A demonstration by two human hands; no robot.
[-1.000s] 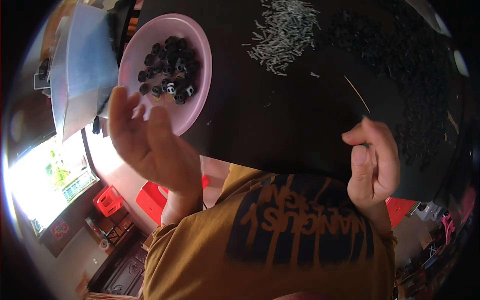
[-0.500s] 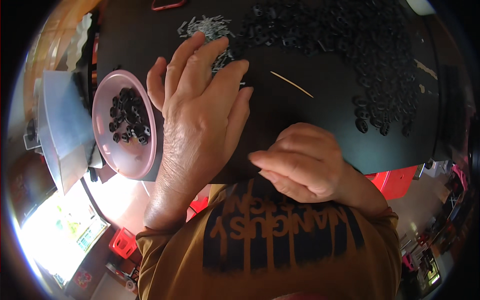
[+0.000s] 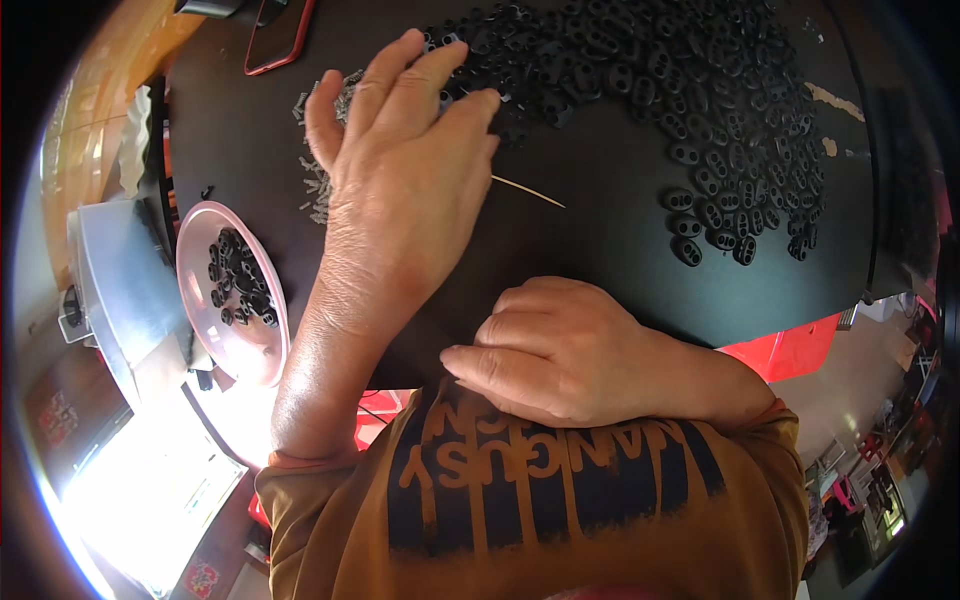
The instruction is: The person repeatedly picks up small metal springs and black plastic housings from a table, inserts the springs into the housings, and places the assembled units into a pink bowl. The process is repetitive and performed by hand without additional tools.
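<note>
At the far left, a pink, oval-looking bowl (image 3: 240,352) holds a small heap of black pieces (image 3: 238,278), dark, rounded and jumbled together, with bare pink showing around them. Right of it, slim silvery-grey pins (image 3: 316,188) lie scattered on the dark surface (image 3: 620,245), partly covered by the left hand (image 3: 395,185). Its fingers are spread apart, tips over the near edge of the pile; whether they touch it cannot be told. A thin pale stick (image 3: 530,190) lies just beside. The right hand (image 3: 560,350) is curled, fingers together; its grip is hidden. Rightmost spreads the pile of black ovals (image 3: 715,180), smooth, faintly glossy, many showing two round holes.
</note>
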